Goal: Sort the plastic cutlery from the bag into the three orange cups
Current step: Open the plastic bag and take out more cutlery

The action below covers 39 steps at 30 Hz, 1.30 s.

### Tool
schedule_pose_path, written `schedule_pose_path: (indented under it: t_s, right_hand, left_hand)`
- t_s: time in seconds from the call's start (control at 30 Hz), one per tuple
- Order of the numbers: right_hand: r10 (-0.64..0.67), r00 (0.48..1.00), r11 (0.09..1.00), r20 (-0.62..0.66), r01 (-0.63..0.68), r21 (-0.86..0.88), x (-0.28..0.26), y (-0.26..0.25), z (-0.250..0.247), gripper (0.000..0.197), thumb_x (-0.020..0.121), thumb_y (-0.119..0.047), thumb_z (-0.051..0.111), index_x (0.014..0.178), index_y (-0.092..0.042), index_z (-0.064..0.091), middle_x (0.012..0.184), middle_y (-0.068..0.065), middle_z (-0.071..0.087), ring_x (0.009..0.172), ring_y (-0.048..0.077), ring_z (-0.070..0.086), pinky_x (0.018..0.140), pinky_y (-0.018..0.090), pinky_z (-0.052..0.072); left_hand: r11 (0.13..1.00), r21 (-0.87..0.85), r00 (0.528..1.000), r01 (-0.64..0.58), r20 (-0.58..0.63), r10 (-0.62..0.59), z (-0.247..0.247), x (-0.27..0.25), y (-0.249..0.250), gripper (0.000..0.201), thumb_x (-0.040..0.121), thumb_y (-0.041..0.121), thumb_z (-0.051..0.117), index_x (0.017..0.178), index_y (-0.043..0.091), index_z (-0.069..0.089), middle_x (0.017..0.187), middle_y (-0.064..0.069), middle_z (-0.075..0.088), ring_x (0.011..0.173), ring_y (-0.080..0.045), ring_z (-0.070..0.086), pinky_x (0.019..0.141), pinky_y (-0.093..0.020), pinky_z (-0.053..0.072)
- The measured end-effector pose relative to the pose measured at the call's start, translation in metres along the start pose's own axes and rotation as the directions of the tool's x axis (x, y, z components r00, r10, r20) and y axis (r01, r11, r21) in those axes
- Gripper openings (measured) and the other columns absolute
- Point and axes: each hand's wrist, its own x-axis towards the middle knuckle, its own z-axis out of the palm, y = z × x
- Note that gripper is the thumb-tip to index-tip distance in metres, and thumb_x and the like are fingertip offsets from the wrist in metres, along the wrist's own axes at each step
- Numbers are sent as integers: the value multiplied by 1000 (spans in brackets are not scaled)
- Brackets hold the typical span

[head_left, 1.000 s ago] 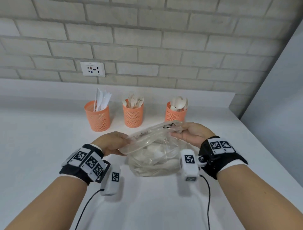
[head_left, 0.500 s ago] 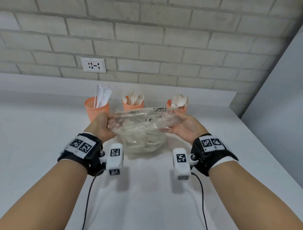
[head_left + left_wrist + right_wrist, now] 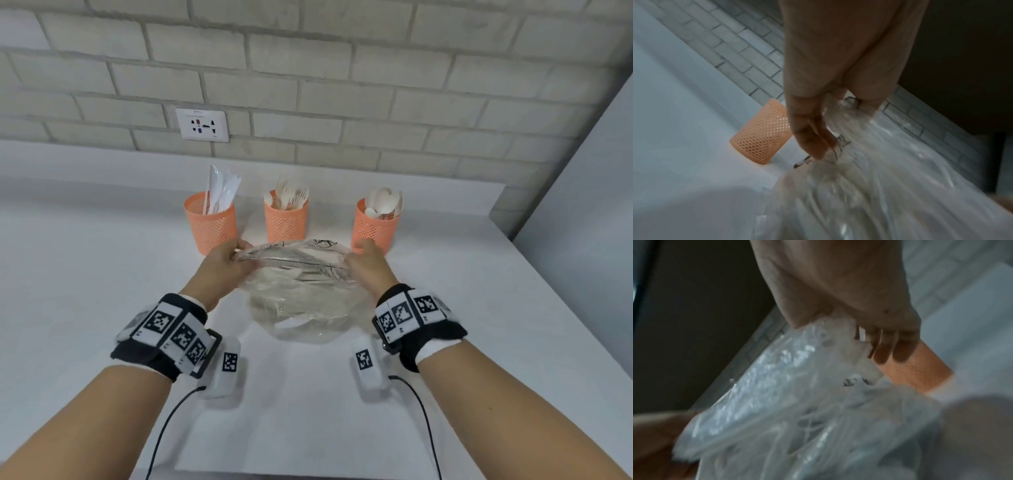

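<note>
- L hand (image 3: 222, 267) pinches the left end of the clear plastic bag (image 3: 305, 301) at its top edge; fingers (image 3: 809, 134) curled onto the film, seen close in the left wrist view.
- R hand (image 3: 368, 265) grips the right end of the same top edge; fingertips (image 3: 888, 348) curled over the plastic in the right wrist view.
- Bag hangs between both hands over the white counter (image 3: 85, 291), top edge stretched across, w/ black print near the rim. Whether its bottom touches the counter: can't tell.
- Inside bag: pale plastic cutlery (image 3: 294, 322), jumbled; types not clear thru the film.
- 3 orange mesh cups in a row behind the bag, near the wall:
- left cup (image 3: 210, 224) – white knives sticking up.
- mid cup (image 3: 287, 219) – forks.
- right cup (image 3: 375, 228) – spoons; R hand is just in front of it.
- Brick wall behind w/ a white socket (image 3: 202, 125) above the left cup.
- Both wrists carry black bands w/ marker tags + white cam units, cables trailing toward the person.
</note>
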Motion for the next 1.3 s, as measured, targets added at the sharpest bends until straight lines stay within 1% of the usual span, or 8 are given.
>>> schedule_pose_path:
  t_s: [0.1, 0.2, 0.37, 0.5, 0.67, 0.93, 1.17, 1.3]
  right_hand:
    - [-487, 821, 873, -299, 470, -132, -23, -15, -1, 39, 83, -2, 53, 121, -7, 50, 118, 7, 46, 109, 18, 46, 100, 32, 39]
    - [-681, 731, 732, 27, 682, -7, -33, -27, 10, 22, 87, 2, 51, 104, -6, 64, 91, -6, 56, 81, 5, 53, 76, 10, 44]
    - [-514, 766, 638, 386, 642, -425, -20, -27, 26, 18, 84, -7, 61, 100, -7, 70, 105, 9, 67, 95, 21, 58, 90, 33, 48]
    - [-443, 734, 607, 515, 668, -430, -24, -34, 25, 23, 74, -14, 74, 95, -10, 66, 90, -4, 57, 81, 15, 52, 70, 22, 39]
    - [-231, 885, 582, 405, 459, -671, -22, -28, 27, 90, 72, -28, 77, 140, -4, 25, 150, 16, 22, 137, 32, 27, 109, 38, 31]
    - [-149, 796, 378, 587, 594, -710, 5, -31, 37, 104, 74, -30, 74, 148, -7, 4, 152, 12, 21, 140, 29, 21, 115, 39, 22]
    - [-480, 671, 333, 566, 736, -590, 5, -27, 37, 33, 87, -19, 55, 117, -6, 47, 122, 10, 50, 114, 25, 43, 93, 29, 30]
    - [-356, 709, 420, 609, 703, -574, 3, -23, 38, 64, 81, -10, 63, 136, -11, 29, 122, 9, 50, 105, 21, 51, 84, 29, 43]
  left_hand:
    - [952, 173, 964, -253, -43, 264, 6, -9, 2, 29, 82, 4, 66, 98, 21, 50, 103, -1, 51, 96, -15, 51, 79, -26, 42]
    - [833, 412, 914, -369, -2, 405, 13, -14, 4, 25, 81, -8, 55, 79, 14, 65, 123, -8, 44, 119, -16, 42, 94, -22, 30]
    - [781, 588, 972, -208, 35, 233, 25, -13, 4, 33, 83, 13, 62, 116, 10, 64, 113, -13, 52, 102, -29, 56, 84, -22, 36]
    - [798, 586, 986, -140, 158, 57, 23, -9, 10, 81, 75, 8, 68, 143, 23, 28, 122, -12, 35, 103, -25, 45, 82, -21, 38]
    - [791, 599, 972, -121, 234, -29, 19, -5, 2, 90, 76, -7, 59, 148, 27, 16, 140, -12, 22, 112, -29, 46, 75, -21, 41]
    - [870, 487, 958, -71, 276, -76, 7, 9, -6, 88, 81, -3, 58, 149, 28, 12, 140, -9, 25, 119, -24, 40, 85, -23, 40]
    - [995, 95, 981, 26, 191, -44, -8, 21, -10, 76, 78, -16, 53, 139, 29, 40, 153, 2, 28, 95, -20, 56, 95, -44, 47]
    - [994, 106, 979, 38, 198, -58, -4, 27, -11, 78, 77, -11, 59, 140, 30, 38, 151, -5, 30, 115, -24, 52, 97, -38, 46]
